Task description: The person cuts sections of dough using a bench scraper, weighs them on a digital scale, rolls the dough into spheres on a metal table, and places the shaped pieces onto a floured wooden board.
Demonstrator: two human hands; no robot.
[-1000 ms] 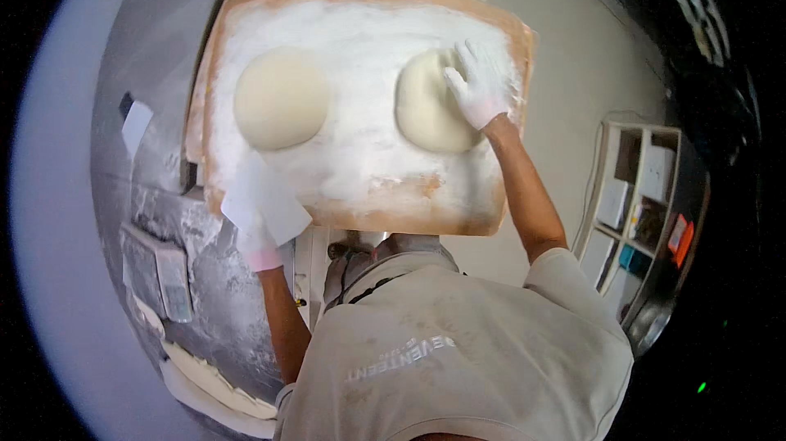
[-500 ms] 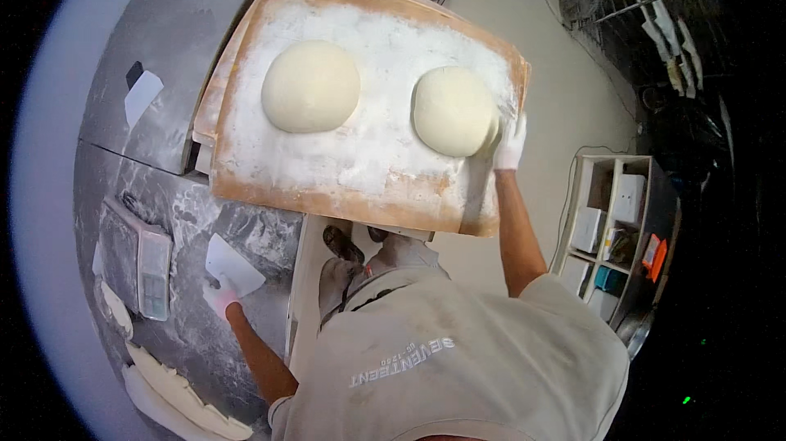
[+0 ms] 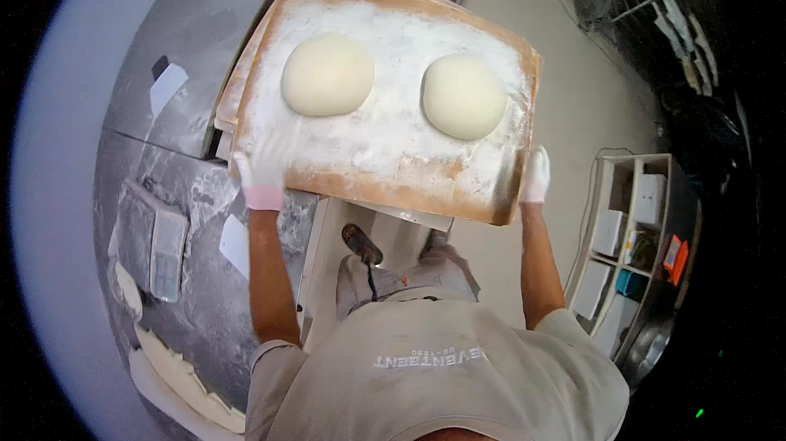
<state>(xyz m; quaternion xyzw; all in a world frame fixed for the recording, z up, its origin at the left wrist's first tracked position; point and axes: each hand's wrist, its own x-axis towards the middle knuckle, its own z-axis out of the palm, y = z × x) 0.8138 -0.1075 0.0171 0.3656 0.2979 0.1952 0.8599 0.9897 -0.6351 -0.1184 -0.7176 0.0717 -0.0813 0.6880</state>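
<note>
Two smooth round lumps of dough, the left dough ball (image 3: 327, 74) and the right dough ball (image 3: 464, 97), rest apart on a floured wooden board (image 3: 352, 179). My right hand (image 3: 536, 175), in a white glove with a pink cuff, is closed on the board's right edge near its front corner. My left hand (image 3: 260, 179), gloved alike, is at the front left corner. Its fingers are smeared by motion, so their grip is unclear. A white dough scraper (image 3: 236, 244) lies on the floury table beside my left forearm, which partly covers it.
More boards (image 3: 233, 105) are stacked beneath the top one. On the grey table (image 3: 205, 343) at left are a scale (image 3: 168, 253), another white scraper (image 3: 168, 87) and dough strips (image 3: 176, 367). A shelf unit (image 3: 602, 253) with boxes stands at right; a cable runs along the floor.
My left hand has let go of the scraper on the table and moved up and right to the board's front left corner. My right hand has slid nearer along the right edge.
</note>
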